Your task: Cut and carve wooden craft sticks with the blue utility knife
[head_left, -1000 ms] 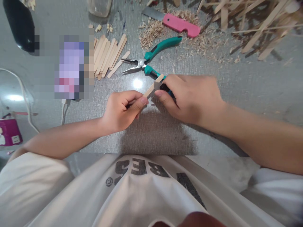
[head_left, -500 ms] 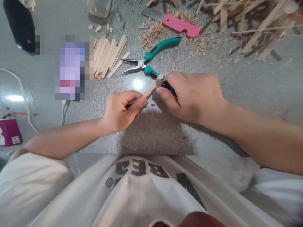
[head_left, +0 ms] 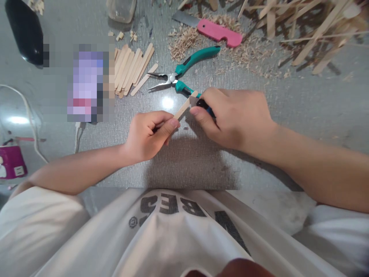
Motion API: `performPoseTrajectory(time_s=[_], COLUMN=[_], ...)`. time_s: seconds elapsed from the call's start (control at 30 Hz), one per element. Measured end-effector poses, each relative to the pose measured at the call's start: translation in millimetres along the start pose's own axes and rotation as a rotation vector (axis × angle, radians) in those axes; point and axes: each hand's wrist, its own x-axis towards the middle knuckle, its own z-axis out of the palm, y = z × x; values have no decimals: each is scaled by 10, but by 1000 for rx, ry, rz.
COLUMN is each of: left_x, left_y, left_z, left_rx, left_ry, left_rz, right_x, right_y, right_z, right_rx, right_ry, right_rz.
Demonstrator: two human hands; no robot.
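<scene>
My left hand [head_left: 154,134] pinches a flat wooden craft stick [head_left: 183,109] between thumb and fingers; the stick slants up to the right. My right hand [head_left: 235,115] is wrapped around a cutting tool with a black and blue handle, mostly hidden in the palm. Its short grey blade [head_left: 193,101] lies against the stick near the far end. Just beyond my hands are needle-nose pliers [head_left: 172,77] with green handles, their jaws apart. One handle runs behind my right hand. A pile of craft sticks [head_left: 129,69] lies left of the pliers.
A pink folding knife [head_left: 220,32] lies with its blade out among wood shavings [head_left: 184,44]. Many loose sticks [head_left: 319,34] are heaped at the far right. On the left are a pixelated phone [head_left: 86,84] with a cable [head_left: 77,138], a black object [head_left: 24,32] and a purple box [head_left: 13,161].
Both hands, the stick and the blade keep almost the same positions. Only a very slight shift of the whole view shows.
</scene>
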Motion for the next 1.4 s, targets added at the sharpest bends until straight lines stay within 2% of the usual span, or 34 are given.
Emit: performPoseTrajectory(time_s=[0.27,0.43,0.6,0.7,0.77,0.9,1.03,1.2,1.4], left_x=[4,8,7,7,8,13,11,9,12], left_y=[4,20,28,24,24,30,27,7,-2], left_z=[4,8,8,7,6,10,18,25,23], left_rx=[9,-9,18,24,23,4,-10,-13,-29], left_ry=[-14,-9,-18,-16,-14,-15,0,3,4], left_rz=[17,34,16,0,5,9,39,29,11], right_x=[13,8,5,9,9,5,3,-35,-54], right_y=[18,20,35,40,38,49,68,19,17], right_z=[42,10,25,40,43,48,51,63,83], right_rx=[-40,-8,8,4,-18,-3,3,19,29], right_ry=[16,-18,12,17,31,14,64,11,-4], right_rz=[17,21,-11,29,48,-11,11,-52,-38])
